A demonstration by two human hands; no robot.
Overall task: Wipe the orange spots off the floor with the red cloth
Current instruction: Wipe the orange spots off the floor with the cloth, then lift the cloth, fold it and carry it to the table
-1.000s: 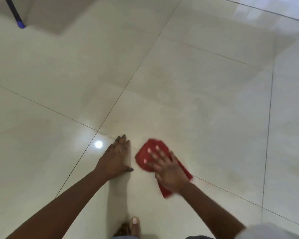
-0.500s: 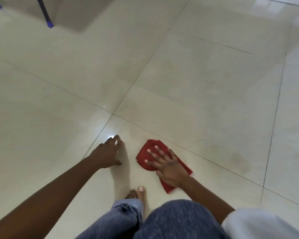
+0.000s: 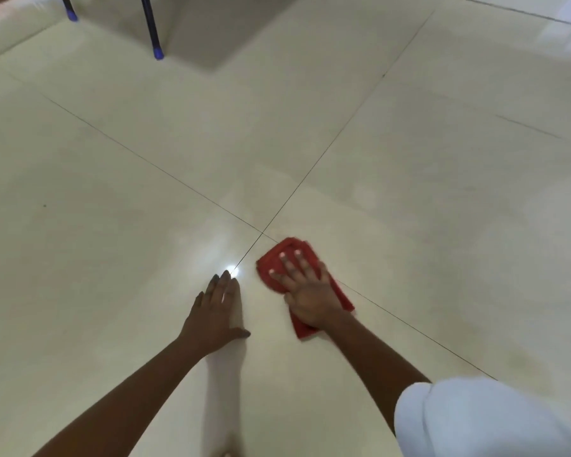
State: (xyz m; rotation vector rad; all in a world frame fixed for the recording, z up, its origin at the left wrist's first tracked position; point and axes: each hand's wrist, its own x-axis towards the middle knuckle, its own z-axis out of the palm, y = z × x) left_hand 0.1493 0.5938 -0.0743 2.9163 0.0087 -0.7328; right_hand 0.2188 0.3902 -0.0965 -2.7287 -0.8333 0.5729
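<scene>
1. Since half a second ago, my right hand (image 3: 307, 293) has pushed the red cloth (image 3: 289, 250) forward, so its far corner is now just beside the point where the grout lines (image 3: 261, 233) cross. Before, it was clearly nearer to me than that crossing.
2. Since then my knees in blue jeans, which filled the bottom of the view, have also gone out of it, and the chair legs (image 3: 150, 28) at the top have come further in.
3. My right hand lies flat on the cloth with the palm down. Its fingers (image 3: 289, 268) are straight and a little spread, so they press the cloth and do not curl around it.
4. The cloth is folded and lies flat on the floor (image 3: 112, 225). It lies across the grout line that runs toward the lower right, and one end of it comes out from under my wrist on the near side.
5. My left hand (image 3: 216, 313) is also open. It rests on the tile with the palm down, the fingers together and the thumb out to the side, and it holds nothing.
6. The left hand is near the cloth but does not touch it; bare tile is between them.
7. A bright glare (image 3: 232, 269) on the glossy tile is just at the tips of my left fingers.
8. The two chair legs are dark and thin, with blue caps (image 3: 158, 54) at the bottom, and they stand well apart from my hands.
9. At the lower right there is my white sleeve (image 3: 475, 420).
</scene>
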